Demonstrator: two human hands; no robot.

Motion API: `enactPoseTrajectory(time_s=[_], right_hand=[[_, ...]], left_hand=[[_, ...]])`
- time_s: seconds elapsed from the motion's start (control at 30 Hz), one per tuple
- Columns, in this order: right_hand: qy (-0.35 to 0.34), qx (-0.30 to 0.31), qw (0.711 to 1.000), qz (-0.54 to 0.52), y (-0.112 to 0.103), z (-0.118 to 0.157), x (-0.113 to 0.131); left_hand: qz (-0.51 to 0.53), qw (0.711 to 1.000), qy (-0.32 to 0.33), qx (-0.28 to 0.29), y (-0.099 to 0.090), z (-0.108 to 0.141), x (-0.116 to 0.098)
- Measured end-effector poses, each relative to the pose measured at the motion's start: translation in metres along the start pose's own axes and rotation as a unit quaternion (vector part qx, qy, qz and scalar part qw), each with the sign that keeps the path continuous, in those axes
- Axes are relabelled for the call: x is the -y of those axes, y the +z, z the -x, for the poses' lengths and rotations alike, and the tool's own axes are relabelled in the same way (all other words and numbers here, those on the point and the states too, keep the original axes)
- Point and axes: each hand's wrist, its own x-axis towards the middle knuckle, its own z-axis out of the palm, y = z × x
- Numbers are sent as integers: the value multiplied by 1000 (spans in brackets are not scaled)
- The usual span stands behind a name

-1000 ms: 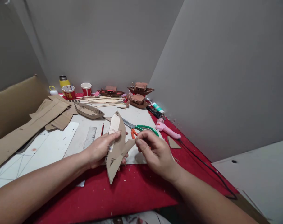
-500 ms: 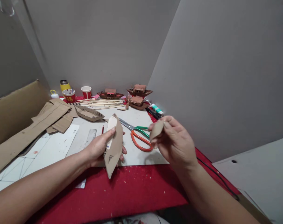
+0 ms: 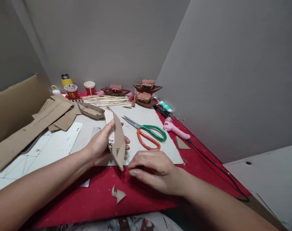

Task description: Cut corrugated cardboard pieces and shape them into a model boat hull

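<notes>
A leaf-shaped cardboard boat piece (image 3: 118,141) with a white label is gripped in my left hand (image 3: 104,139), thumb on its face and fingers behind. Its pointed lower end tilts toward me. My right hand (image 3: 155,171) hovers over the front edge of the white board, fingers curled with a gap at the thumb, and I see nothing in it. Torn cardboard scraps (image 3: 119,194) lie on the red cloth just below. Beyond my right hand rest scissors (image 3: 142,128) with one green and one orange handle, blades slightly apart.
Cardboard strips (image 3: 32,133) pile up at left beside a cardboard boat hull (image 3: 91,110). Behind are thin wooden sticks (image 3: 104,100), paper cups (image 3: 89,88) and brown model boats (image 3: 146,99). A pink glue gun (image 3: 177,129) with a black cord and a cardboard triangle (image 3: 182,143) lie right.
My right hand has moved down and left, and the small cardboard piece has left its fingers. Cardboard scraps now show on the front cloth. The boat piece has tilted slightly in my left hand.
</notes>
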Motion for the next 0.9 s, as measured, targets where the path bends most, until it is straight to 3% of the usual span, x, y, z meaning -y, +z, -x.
enactPoseTrajectory(time_s=[0.27,0.5,0.9], right_hand=[[-31,-7,995,94,12,4,0],[11,3,994,111,16,7,-2],[-23,11,984,178,17,7,0]], left_hand=[[-5,999,15,-42,0,-1,8],[-31,996,28,-73,1,-2,13],[-35,993,30,-106,1,-5,15]])
